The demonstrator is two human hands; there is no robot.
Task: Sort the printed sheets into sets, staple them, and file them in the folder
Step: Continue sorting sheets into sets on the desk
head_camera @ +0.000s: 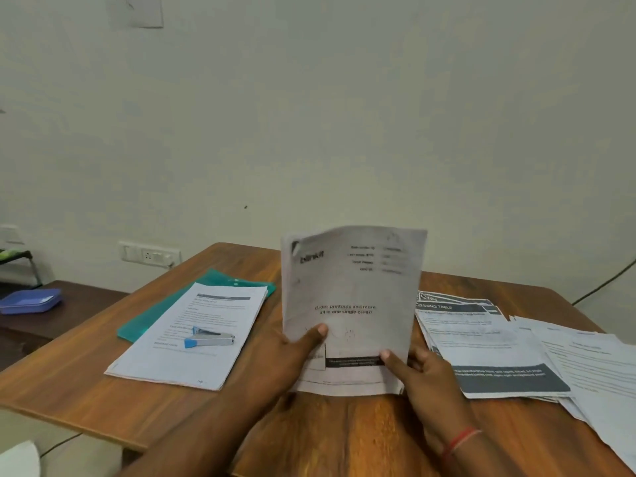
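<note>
above the table (pixel 344 438), left hand (pixel 292 352), right hand (pixel 423 376), gripping upright sheets (pixel 351 297)

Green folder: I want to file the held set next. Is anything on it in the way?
Yes. A stack of printed sheets lies across most of the green folder, with the stapler on top of that stack. The held set is right of it.

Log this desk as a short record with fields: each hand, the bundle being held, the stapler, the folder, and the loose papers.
left hand: grips held bundle, thumb on front
right hand: grips bundle's lower right edge
held bundle: upright, lower edge at table
stapler: lying on left stack
folder: green, under left stack
loose sheets: spread on table's right side
</note>
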